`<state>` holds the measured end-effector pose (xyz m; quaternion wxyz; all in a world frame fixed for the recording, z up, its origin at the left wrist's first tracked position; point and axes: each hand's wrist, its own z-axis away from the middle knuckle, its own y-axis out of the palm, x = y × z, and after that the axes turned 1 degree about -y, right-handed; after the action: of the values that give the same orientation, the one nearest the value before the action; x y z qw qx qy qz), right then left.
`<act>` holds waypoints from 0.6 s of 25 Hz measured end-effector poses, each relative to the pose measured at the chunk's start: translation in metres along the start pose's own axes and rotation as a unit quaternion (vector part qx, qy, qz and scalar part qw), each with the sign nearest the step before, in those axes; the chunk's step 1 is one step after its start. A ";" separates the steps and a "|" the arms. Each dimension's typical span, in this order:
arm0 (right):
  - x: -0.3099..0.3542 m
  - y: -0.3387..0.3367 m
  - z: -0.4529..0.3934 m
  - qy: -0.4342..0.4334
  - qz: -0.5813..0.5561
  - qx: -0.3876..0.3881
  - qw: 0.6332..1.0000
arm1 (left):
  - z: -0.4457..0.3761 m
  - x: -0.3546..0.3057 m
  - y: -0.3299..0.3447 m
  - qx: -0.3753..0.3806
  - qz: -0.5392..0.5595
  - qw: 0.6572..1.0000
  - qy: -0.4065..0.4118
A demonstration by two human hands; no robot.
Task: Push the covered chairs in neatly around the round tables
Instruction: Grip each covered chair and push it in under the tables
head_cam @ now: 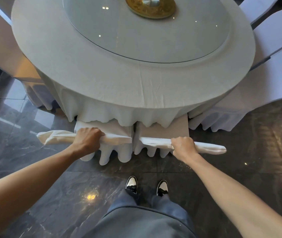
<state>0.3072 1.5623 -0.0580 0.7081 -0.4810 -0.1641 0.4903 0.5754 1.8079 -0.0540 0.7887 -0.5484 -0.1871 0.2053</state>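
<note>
A round table (102,69) draped in a white cloth fills the upper view. Two white-covered chairs stand side by side at its near edge, their seats partly under the hanging cloth. My left hand (88,139) is closed over the top of the left chair's back (118,140). My right hand (183,146) is closed over the top of the right chair's back (154,142). The two chairs nearly touch, with a narrow dark gap between them.
A glass turntable (136,36) with a gold centre (151,7) sits on the table. More covered chairs (265,79) stand at the right, another covered chair (38,95) at the left. Dark glossy marble floor (50,194) lies around my shoes (147,184).
</note>
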 end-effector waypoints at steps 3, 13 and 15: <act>0.013 -0.008 -0.013 0.011 -0.014 -0.001 1.000 | -0.002 -0.012 0.001 -0.008 0.012 1.000 -0.015; 0.017 -0.012 -0.020 -0.037 -0.027 -0.011 0.999 | -0.008 -0.038 0.006 -0.034 -0.021 0.999 -0.009; 0.019 -0.009 -0.022 -0.046 -0.030 -0.013 0.998 | -0.014 -0.046 0.008 -0.020 -0.043 0.998 0.029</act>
<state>0.3365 1.5664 -0.0661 0.7079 -0.4618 -0.2165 0.4885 0.5425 1.7747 -0.0690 0.7906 -0.5615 -0.1914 0.1517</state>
